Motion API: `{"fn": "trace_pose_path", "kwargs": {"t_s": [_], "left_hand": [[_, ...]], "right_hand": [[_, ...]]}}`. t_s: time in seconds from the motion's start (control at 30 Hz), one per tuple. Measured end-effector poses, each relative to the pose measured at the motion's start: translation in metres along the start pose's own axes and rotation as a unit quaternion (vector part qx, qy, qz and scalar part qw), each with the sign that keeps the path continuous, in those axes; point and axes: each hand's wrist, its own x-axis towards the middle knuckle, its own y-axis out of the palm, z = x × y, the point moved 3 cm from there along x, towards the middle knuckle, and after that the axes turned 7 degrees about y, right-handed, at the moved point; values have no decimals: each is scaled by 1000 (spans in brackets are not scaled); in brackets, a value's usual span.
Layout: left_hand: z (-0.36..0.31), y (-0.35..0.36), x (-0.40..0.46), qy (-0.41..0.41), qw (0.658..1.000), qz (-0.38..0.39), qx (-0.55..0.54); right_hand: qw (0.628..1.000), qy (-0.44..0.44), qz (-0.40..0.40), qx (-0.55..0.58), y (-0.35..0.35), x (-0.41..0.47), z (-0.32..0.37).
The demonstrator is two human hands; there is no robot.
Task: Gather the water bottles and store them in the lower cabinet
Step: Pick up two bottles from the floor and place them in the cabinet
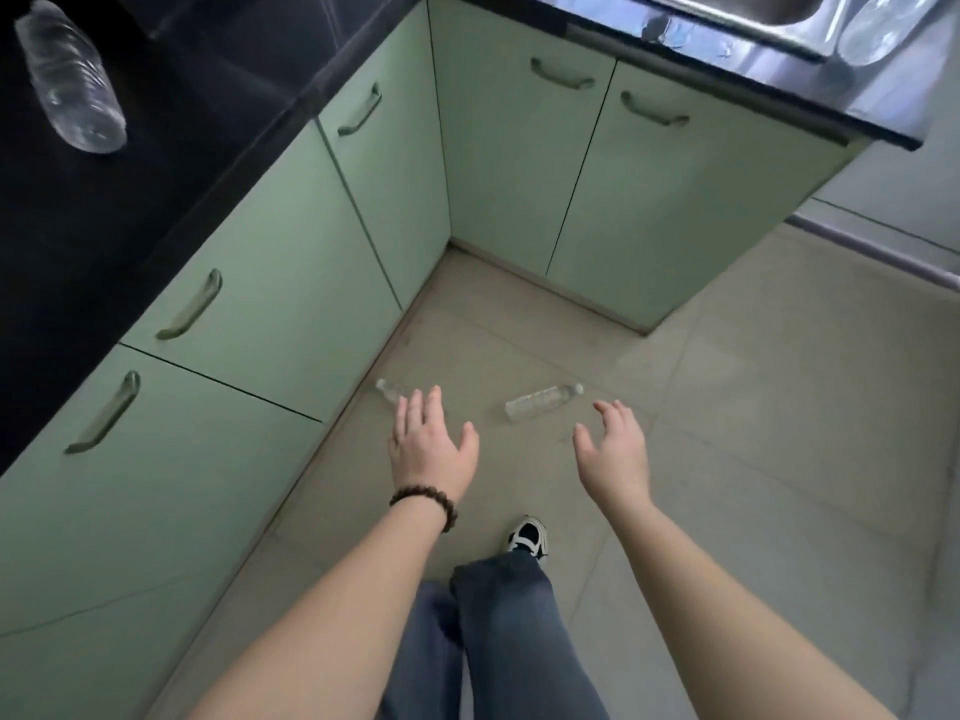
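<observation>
Two clear water bottles lie on the tiled floor near the cabinet corner. One bottle (543, 401) lies between my hands, cap to the right. The other bottle (390, 389) is partly hidden behind the fingers of my left hand (431, 449). Both hands are stretched out over the floor with fingers spread and hold nothing; my right hand (615, 454) hovers just right of the middle bottle. A third bottle (70, 77) lies on the black countertop at the top left. A fourth bottle (878, 31) rests by the sink at the top right. All the green lower cabinet doors (270, 283) are closed.
Green cabinets form an L-shaped corner, with curved handles (189, 306) on each door. A black countertop (197, 122) runs above them, and a steel sink (769, 18) sits at the top right. My jeans-clad legs and a shoe (527, 535) stand on the beige floor tiles.
</observation>
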Motion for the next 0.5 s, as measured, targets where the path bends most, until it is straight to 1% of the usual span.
{"fn": "trace_pose_path", "kwargs": {"t_s": [0.13, 0.27, 0.4, 0.5], "left_hand": [[16, 33, 51, -35, 999, 15, 17], [60, 84, 107, -67, 996, 35, 45], [126, 168, 165, -122, 989, 59, 56], [185, 243, 209, -174, 982, 70, 26]], "right_hand": [[999, 21, 29, -10, 30, 60, -1], [997, 51, 60, -25, 86, 125, -15], [995, 57, 73, -34, 163, 198, -42], [993, 50, 77, -78, 229, 254, -72]]}}
